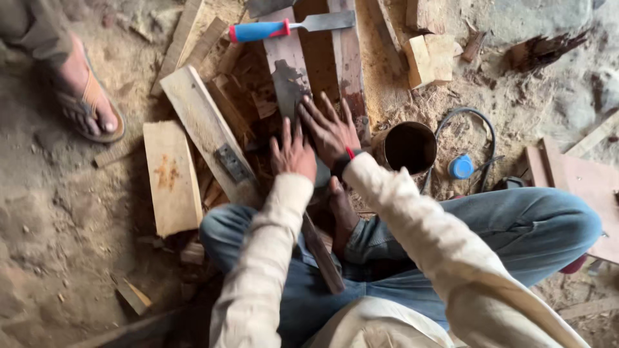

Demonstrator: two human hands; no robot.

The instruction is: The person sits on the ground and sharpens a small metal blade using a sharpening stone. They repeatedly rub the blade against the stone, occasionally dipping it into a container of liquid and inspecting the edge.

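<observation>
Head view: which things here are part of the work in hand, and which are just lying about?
In hand:
left hand
right hand
long plank under both palms

Lying about:
blue-handled chisel
tin cup
blue cap
wood block

Under my palms lies a long, narrow wooden plank (pixel 288 67), pale and weathered, with a dark grey stain near its middle. It rests flat on a heap of scrap wood, running away from me, its near end hidden beneath my hands.
</observation>
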